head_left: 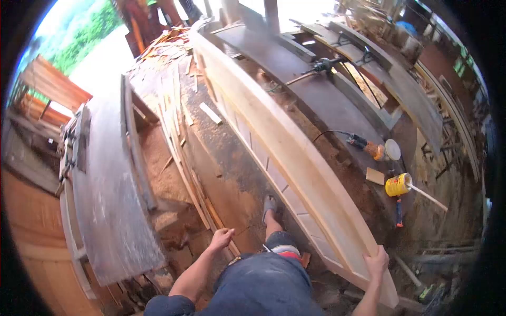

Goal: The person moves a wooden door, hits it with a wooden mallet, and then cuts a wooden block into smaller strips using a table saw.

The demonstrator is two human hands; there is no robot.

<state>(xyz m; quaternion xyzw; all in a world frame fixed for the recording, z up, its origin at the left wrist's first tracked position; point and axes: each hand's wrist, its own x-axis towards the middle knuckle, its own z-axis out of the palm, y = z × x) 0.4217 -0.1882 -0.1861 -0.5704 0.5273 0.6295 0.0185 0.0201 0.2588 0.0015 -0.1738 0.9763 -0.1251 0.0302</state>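
A long pale wooden frame [284, 152] with inset panels stands on its edge and stretches from the top centre to the lower right. My right hand [377, 262] grips its top edge near the close end. On the other side, my left hand [222, 238] hangs in the air in front of my body, its fingers curled together. Whether anything small is inside those fingers cannot be made out. Long thin wood strips [182, 152] lie on the floor beyond my left hand.
A worn workbench [108, 184] stands at the left. On the right, a dark bench [316, 95] carries a clamp [324, 65], an orange power tool [369, 147], a yellow can [398, 185] with a stick in it and a small wood block [375, 176]. Scraps [168, 45] are heaped at the back.
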